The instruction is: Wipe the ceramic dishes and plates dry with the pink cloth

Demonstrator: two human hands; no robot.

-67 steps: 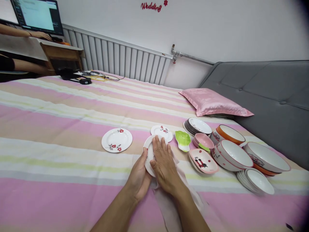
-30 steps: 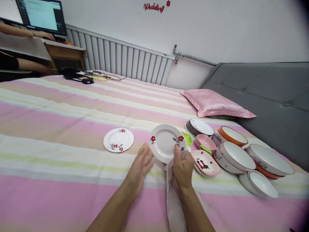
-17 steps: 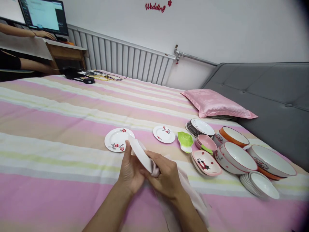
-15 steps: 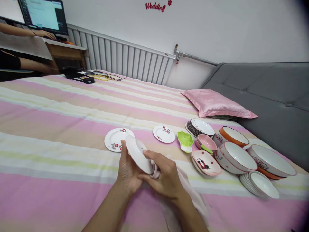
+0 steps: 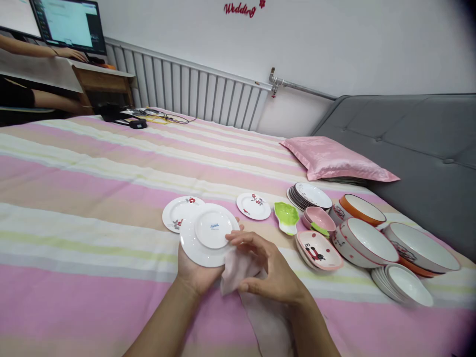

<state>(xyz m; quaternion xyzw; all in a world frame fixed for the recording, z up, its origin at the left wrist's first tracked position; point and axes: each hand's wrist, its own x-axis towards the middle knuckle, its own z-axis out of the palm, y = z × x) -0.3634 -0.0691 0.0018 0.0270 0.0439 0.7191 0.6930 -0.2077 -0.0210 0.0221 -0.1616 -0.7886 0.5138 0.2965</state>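
Observation:
A small white plate (image 5: 208, 235) rests on my left hand (image 5: 199, 277), its underside with a blue mark turned up toward me. My left palm and fingers are beneath it and mostly hidden by it. Over the plate's right edge, my right hand (image 5: 273, 267) curves with fingertips near the rim. A pale pink cloth (image 5: 241, 272) is held in the right hand and hangs down below the wrist. Behind the held plate, partly covered by it, lies a flower-patterned plate (image 5: 174, 210). Another flower-patterned plate (image 5: 254, 206) lies to its right.
On the striped bed stand a green leaf-shaped dish (image 5: 286, 217), pink bowls (image 5: 318, 220), a cat dish (image 5: 320, 250), stacked plates (image 5: 312, 194), large bowls (image 5: 366, 240) and small stacked bowls (image 5: 407, 285). Beyond are a pink pillow (image 5: 338, 158), cables (image 5: 163, 117) and a person's hand (image 5: 72, 53) at a desk.
The held plate has turned from a tilted, edge-on position to lie with its underside facing up. My right hand has moved slightly right, its fingers opening out from the rim.

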